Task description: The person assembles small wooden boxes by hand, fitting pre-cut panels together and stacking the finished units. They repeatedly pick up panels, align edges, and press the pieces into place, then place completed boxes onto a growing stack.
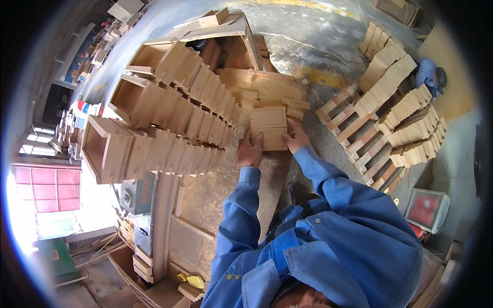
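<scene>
In front of me is a small, pale wooden box-like piece (269, 117), its top showing a framed panel and a separate plain section at the near end. My left hand (250, 151) grips its near left corner, with the thumb on the plain section. On the opposite edge, my right hand (296, 136) closes around the side, thumb also against the wood. Fingers beneath the piece are hidden. Just beyond it lie several loose wooden strips (295, 108) on a worn wooden work surface (262, 82).
Long stacked rows of wooden boxes (169, 110) stand at the left. On the right, a slatted pallet (359, 136) carries stacks of wooden pieces (385, 77). Another person in blue (427, 74) is beyond it. A clear-sided case with red contents (427, 210) sits at the lower right.
</scene>
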